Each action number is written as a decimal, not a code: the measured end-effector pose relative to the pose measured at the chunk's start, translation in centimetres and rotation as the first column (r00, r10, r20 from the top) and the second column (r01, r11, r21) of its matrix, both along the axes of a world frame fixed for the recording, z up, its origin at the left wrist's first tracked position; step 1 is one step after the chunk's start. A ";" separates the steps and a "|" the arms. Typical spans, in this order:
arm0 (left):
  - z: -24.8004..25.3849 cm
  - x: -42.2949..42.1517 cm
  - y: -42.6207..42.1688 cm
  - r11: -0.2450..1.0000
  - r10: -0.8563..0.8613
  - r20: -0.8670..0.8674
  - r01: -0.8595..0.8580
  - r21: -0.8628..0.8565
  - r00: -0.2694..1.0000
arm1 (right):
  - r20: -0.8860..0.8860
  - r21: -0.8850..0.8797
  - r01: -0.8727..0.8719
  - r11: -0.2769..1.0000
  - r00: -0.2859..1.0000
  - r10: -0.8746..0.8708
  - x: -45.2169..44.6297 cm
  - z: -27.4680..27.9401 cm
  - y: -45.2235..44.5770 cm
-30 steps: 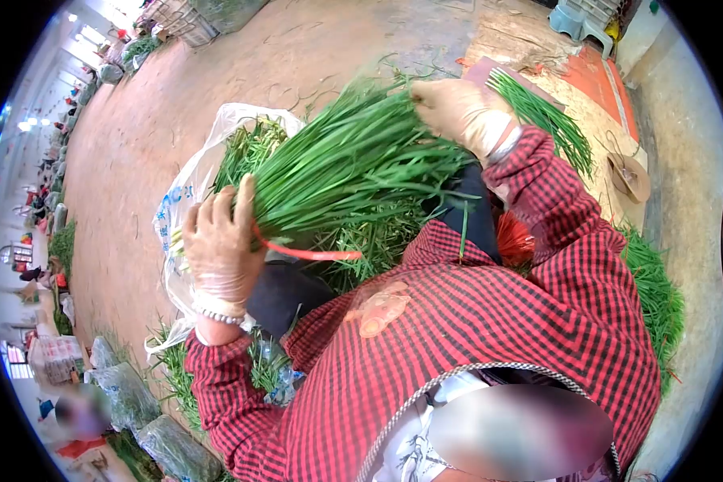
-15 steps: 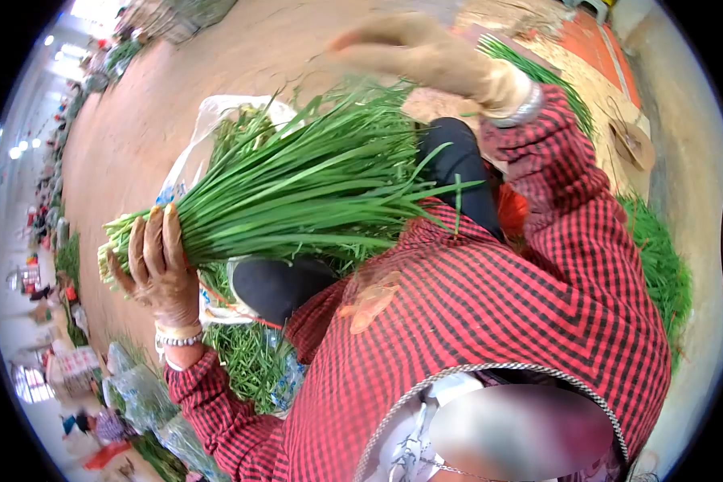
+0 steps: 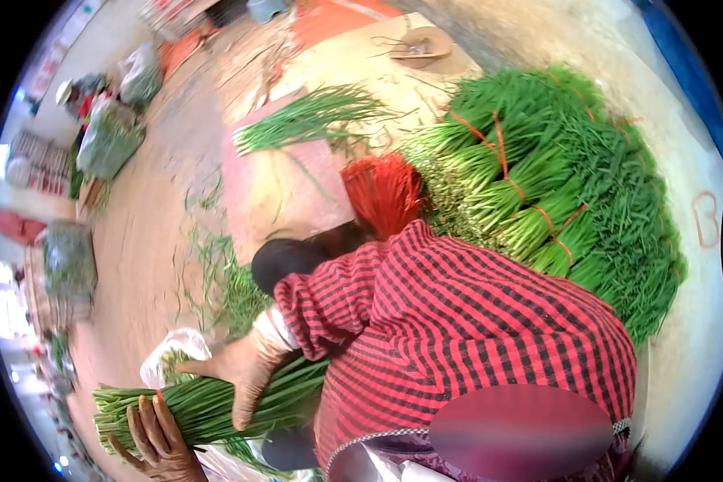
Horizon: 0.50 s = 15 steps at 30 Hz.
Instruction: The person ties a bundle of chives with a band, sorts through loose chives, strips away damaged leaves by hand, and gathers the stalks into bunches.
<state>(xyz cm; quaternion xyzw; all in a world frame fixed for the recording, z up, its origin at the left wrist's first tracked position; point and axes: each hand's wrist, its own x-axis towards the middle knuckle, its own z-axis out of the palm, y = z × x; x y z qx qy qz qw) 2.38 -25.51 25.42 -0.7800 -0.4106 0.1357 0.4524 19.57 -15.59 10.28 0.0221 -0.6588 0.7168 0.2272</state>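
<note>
A thick bundle of long green stalks [image 3: 209,410] lies low on the left, its pale cut ends pointing left. My left hand [image 3: 159,442], gloved, is wrapped round it near those ends, with a bit of red band showing by the fingertips. Over the middle of the bundle is my right hand [image 3: 249,365], also gloved, with thumb and fingers spread and not closed on the stalks. Part of a white plastic bag [image 3: 186,341] shows behind the bundle. The leafy end runs under my right sleeve and is hidden there.
Tied green bundles [image 3: 538,185] with red bands are piled at the right, beside red strands [image 3: 384,193]. Loose stalks [image 3: 305,120] lie across a pinkish board [image 3: 281,189]. A hat [image 3: 422,46] rests behind. Another person [image 3: 84,95] is at the far left, near filled bags [image 3: 111,138].
The view has swung right, bringing the tied pile into sight. My right hand has come down from the air to the bundle. My left hand still holds the stem end.
</note>
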 end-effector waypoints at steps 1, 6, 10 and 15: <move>-0.1 0.6 1.0 0.999 -0.046 -0.009 0.046 -0.011 0.999 | 0.000 0.008 0.090 0.996 0.996 -0.090 0.9 -1.0 -0.4; -2.2 3.0 6.1 0.992 0.097 0.515 -0.042 -0.117 0.852 | -0.209 -0.412 0.054 0.910 0.966 -0.153 3.6 -2.6 0.0; -4.4 5.2 10.8 0.975 -0.211 0.706 0.097 0.199 0.676 | -0.153 -0.392 0.351 0.850 0.887 -0.436 9.0 -1.2 2.4; -9.2 6.7 12.9 0.936 0.083 0.912 0.284 -0.210 0.401 | -0.154 -0.241 0.760 0.604 0.584 -0.797 19.9 0.8 5.2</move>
